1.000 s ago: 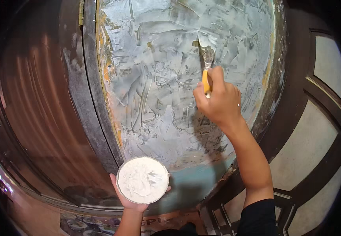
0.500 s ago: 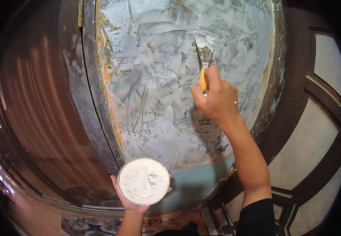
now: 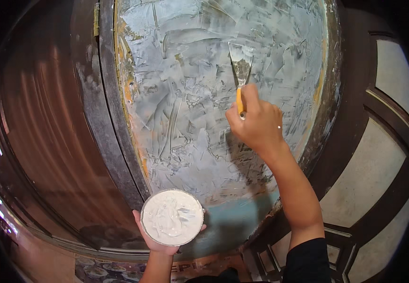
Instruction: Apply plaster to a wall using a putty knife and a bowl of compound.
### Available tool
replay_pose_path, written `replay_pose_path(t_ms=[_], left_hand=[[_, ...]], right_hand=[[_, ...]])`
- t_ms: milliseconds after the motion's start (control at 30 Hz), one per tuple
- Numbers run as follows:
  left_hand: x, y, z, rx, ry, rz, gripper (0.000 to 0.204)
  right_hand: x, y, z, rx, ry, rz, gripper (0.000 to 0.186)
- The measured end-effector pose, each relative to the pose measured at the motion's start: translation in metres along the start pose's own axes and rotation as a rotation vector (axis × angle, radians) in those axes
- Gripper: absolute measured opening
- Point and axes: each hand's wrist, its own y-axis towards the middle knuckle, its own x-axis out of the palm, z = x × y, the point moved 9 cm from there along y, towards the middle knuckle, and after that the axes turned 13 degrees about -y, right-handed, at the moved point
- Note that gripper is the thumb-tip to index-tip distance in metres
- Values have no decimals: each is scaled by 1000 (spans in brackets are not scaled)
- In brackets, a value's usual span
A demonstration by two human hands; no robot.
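My right hand (image 3: pixel 257 120) is closed around the yellow handle of a putty knife (image 3: pixel 240 68). The knife's flared metal blade points up and lies against a wall panel (image 3: pixel 190 118) streaked with white and grey filler; its blade carries some white smears. Low in the view, my left hand (image 3: pixel 159 245) grips a round tub of white putty (image 3: pixel 171 217) from below, fingers wrapped around its sides. The putty's surface is scooped and ridged. Bare blue-green paint (image 3: pixel 233 214) shows along the panel's lower part.
A dark wooden door frame (image 3: pixel 112 104) with a brass hinge (image 3: pixel 96 19) borders the panel on the left, next to a glossy brown door (image 3: pixel 39 132). On the right stands dark lattice woodwork (image 3: pixel 350 155) with pale panels. A printed sheet (image 3: pixel 105 270) lies at the bottom.
My right hand and the putty knife have slid slightly left and down across the panel. My left hand with the tub has stayed in place.
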Motion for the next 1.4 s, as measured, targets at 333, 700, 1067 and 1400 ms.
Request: replay_pose_path(t_ms=[333,700,1067,1400], left_hand=[[-1,0,9,30,158,0,111],[10,2,16,77,132,-17,109],[8,-4,17,90,30,-32,110],[-18,-4,5,105,-15,123,108]], right_hand=[[-18,-31,2,-73,164,39,29],[4,-59,2,-125,179,-4,32],[4,-76,-3,-178,297,-88,30],[14,-204,-29,611,2147,-699,30]])
